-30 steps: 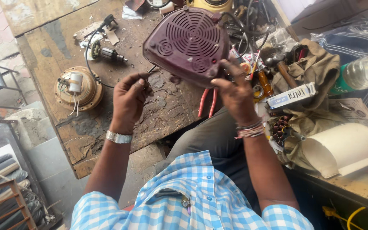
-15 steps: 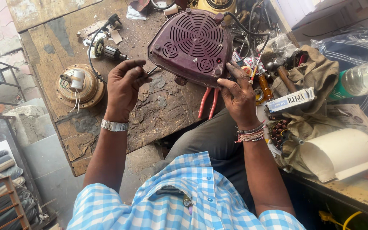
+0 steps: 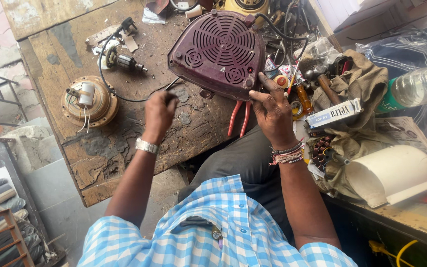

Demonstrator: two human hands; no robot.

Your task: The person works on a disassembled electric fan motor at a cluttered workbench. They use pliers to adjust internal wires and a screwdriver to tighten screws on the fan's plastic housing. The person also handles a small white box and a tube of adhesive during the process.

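A maroon vented appliance housing lies tilted on the worn wooden bench. My right hand grips its near right rim, with the index finger stretched up along the edge. My left hand is curled into a fist around a thin dark tool, which looks like a screwdriver. The tool's tip points at the housing's near left corner. Red-handled pliers stick out from under the housing between my hands.
A motor armature with a black wire and a round brass-coloured motor part lie on the left. On the right are a hammer, a small box, a plastic bottle, a rag and a rolled white sheet.
My left hand has closed tighter on the thin tool and drawn slightly back from the housing. My right hand stays at the housing's rim. The housing has barely shifted.
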